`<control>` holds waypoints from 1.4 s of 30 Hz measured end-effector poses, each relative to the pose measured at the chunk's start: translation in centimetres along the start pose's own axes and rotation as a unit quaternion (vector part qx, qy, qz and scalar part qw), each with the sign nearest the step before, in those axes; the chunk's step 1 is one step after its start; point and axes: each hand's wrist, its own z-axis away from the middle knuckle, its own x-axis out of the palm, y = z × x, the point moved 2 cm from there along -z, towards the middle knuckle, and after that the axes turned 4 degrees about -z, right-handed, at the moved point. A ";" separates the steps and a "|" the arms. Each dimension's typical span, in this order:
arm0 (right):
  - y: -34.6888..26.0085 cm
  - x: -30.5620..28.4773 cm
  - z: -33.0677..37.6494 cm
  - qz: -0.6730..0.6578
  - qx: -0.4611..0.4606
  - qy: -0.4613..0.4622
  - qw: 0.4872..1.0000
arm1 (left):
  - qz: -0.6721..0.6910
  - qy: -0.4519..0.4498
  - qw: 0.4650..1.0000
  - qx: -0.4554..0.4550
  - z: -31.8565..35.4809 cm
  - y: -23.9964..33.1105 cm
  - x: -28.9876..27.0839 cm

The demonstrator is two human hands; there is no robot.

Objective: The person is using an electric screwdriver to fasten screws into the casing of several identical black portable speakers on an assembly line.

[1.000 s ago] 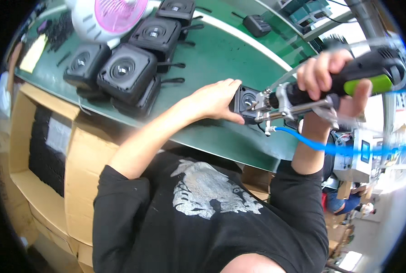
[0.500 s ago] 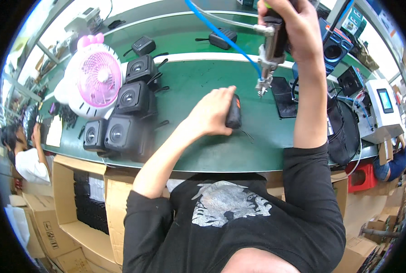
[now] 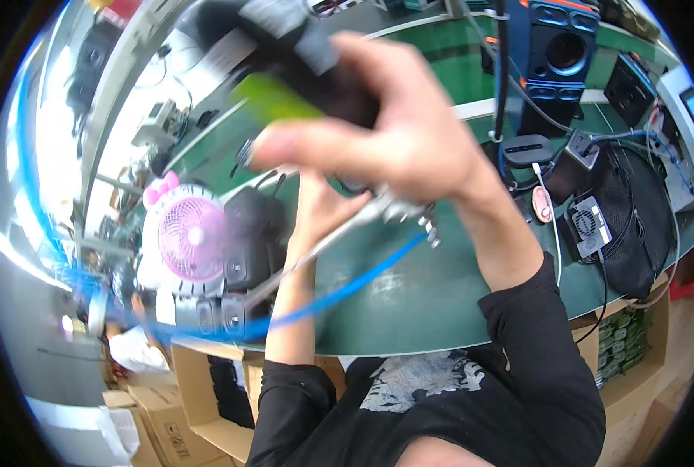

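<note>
My right hand (image 3: pixel 409 140) is closed around the black and green body of a power screwdriver (image 3: pixel 316 86), held high and close, blurred by motion. Its silver metal nose (image 3: pixel 397 208) points down to the right, and a blue hose (image 3: pixel 339 292) loops from it across to the left. Behind and below it, my left hand (image 3: pixel 320 206) is partly covered by the right hand and the tool. Its thumb shows, beside the dark edge of a small black speaker (image 3: pixel 352 185) that is mostly hidden; the fingertips cannot be seen.
Black box speakers (image 3: pixel 242 265) stand on the green bench (image 3: pixel 394 311) at left, beside a pink and white fan (image 3: pixel 191 237). A larger blue-black speaker (image 3: pixel 557 58), cables and a black mesh bag (image 3: pixel 635 210) lie at right. Open cartons (image 3: pixel 199 389) stand below the front edge.
The screwdriver in my right hand has swung left and closer, its hose now crossing in front. My left hand appears farther left, and the whole view has shifted to the right.
</note>
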 end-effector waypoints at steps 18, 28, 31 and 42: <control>-0.8 1.7 1.8 0.081 -0.022 -0.056 0.995 | 0.112 0.094 0.959 0.244 -13.4 2.3 15.2; -1.3 2.0 1.9 0.064 -0.041 -0.051 0.996 | 0.089 0.118 0.919 0.366 -13.7 3.8 14.9; -1.5 1.8 1.9 0.075 -0.040 -0.056 0.995 | -0.045 0.167 0.905 0.389 -13.5 3.6 14.9; -1.2 1.7 1.9 0.077 -0.013 -0.088 0.993 | -0.021 0.071 0.968 0.242 -17.7 2.6 18.0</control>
